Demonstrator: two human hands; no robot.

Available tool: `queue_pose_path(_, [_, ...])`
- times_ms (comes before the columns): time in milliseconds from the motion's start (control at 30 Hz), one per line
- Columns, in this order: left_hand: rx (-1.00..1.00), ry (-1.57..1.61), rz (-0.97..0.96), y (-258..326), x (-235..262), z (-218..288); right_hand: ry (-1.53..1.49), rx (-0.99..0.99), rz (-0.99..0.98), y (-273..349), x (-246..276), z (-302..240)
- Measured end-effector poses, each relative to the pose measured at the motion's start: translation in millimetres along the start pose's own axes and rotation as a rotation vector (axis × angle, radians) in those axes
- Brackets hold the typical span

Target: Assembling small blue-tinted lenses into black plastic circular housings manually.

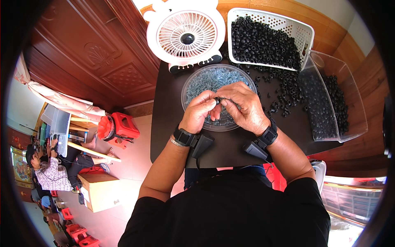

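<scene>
Over a round clear tub (184,92) of small pale-blue translucent pieces, my two hands meet. Between the thumb and fingers of my left hand (197,113) is a small round black plastic part (217,100). My right hand (245,105) has its thumb and fingertips pinched close against that part; whether they hold a piece of their own is hidden. Similar loose black parts (288,88) lie scattered on the dark table (173,136), to the right of the tub.
At the back stand a white animal-shaped fan (187,39) and a white perforated basket (306,31) full of black parts. A clear plastic bin (360,123) with more lies tilted at the right. Leftward are red stools (123,125), a cardboard box (98,193) and seated people (53,177).
</scene>
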State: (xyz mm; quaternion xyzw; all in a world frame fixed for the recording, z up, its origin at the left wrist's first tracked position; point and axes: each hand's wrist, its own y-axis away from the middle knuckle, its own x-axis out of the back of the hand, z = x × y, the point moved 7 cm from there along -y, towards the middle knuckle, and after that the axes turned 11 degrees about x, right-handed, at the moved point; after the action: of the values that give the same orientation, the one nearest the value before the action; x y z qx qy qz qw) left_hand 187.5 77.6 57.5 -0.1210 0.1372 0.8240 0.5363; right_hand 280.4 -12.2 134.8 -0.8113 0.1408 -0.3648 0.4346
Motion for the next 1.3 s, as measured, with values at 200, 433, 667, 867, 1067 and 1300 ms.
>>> queue_pose_path(200, [0.017, 0.035, 0.039, 0.1, -2.2, -0.9, 0.099, 0.037, -0.049, 0.6, -0.5, -7.0])
queue_pose_path(433, [0.033, 0.039, 0.021, 0.1, -0.9, -3.3, 0.095, 0.035, -0.018, 3.7, -3.9, -3.7])
queue_pose_path(667, [0.005, 0.071, 0.064, -1.8, 8.7, -2.7, 0.362, 0.020, 0.055, -5.0, 29.6, 8.6])
queue_pose_path(867, [-0.063, 0.123, 0.066, 0.4, 7.0, 5.6, 0.744, -0.483, 0.072, 30.6, 102.0, 92.1])
queue_pose_path(1067, [-0.039, 0.072, 0.067, 0.4, 3.0, 1.9, 0.659, -0.792, -0.181, 57.6, 84.0, 130.1])
queue_pose_path(1300, [-0.099, 0.021, 0.024, 4.5, -6.3, 7.7, 0.784, -0.703, -0.211, 61.7, 73.9, 136.3])
